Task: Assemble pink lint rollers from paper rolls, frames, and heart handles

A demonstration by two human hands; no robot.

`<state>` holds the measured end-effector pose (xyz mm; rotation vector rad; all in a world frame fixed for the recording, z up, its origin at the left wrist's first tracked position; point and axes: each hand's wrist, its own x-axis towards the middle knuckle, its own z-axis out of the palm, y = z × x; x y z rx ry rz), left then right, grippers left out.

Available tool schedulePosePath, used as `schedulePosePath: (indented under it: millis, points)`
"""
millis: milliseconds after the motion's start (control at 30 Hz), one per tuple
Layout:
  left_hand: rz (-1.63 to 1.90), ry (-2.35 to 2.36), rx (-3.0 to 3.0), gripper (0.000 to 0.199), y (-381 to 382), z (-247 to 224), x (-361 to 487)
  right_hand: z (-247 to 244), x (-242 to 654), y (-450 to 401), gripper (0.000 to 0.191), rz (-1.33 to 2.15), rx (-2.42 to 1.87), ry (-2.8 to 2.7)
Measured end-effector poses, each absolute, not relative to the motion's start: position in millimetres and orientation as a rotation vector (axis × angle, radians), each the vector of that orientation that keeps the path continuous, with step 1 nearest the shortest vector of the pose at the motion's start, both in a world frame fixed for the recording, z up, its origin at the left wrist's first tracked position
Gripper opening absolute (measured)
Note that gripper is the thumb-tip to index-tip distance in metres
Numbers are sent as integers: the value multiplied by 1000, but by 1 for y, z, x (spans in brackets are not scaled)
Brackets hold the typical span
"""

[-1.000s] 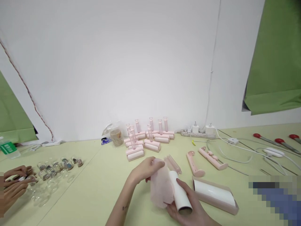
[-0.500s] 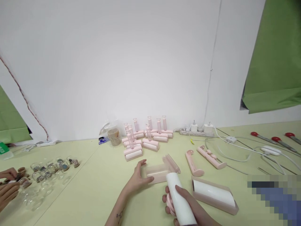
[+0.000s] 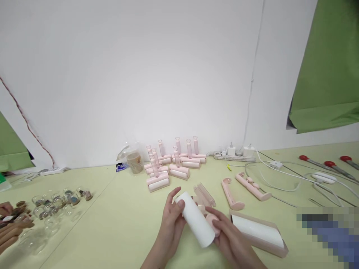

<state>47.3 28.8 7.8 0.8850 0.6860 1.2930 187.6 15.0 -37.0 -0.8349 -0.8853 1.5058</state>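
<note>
My left hand (image 3: 174, 216) is wrapped round the upper end of a white roll (image 3: 196, 220), thumb on top. My right hand (image 3: 228, 233) grips a pink round part (image 3: 213, 224) beside the lower end of the roll. Behind the hands lie clear pinkish pieces (image 3: 204, 194), partly hidden. Two pink curved frames (image 3: 231, 194) rest further right. Another white roll (image 3: 258, 231) lies in a translucent cover at the right. Several pink rollers with upright handles (image 3: 179, 172) stand near the wall.
A bagged tape roll (image 3: 134, 163) stands at the wall. A power strip (image 3: 234, 157) with chargers and cables lies right of the rollers. Red-ended tools (image 3: 314, 164) are at far right. Glass domes (image 3: 56, 205) and another person's hands (image 3: 11, 231) are at left.
My left hand has left the clear tray and taken hold of the white roll. The roll has moved up and left. My right hand now grips the pink part beside it.
</note>
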Motion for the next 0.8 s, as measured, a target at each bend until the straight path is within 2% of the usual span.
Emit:
schedulePosePath:
  millis: [100,233,300,433,600,800]
  points:
    - [1178,580,804,47,26,3,52,-22,201,25,39,1380,-908,-995]
    - [930,571,850,37,21,-18,66,-12,214,29,24,989,-1118,-1266]
    - [887,563,870,36,21,-25,70,-12,216,27,19,901,-1103,-1406]
    - [949,593,886,41,21,-25,70,-10,216,22,23,957,-968,-1647]
    - [994,671,921,46,20,-21,69,-9,218,19,23,819,-980,-1803]
    - [1039,715,1036,42,19,-24,68,-8,221,19,27,1008,-919,-1744]
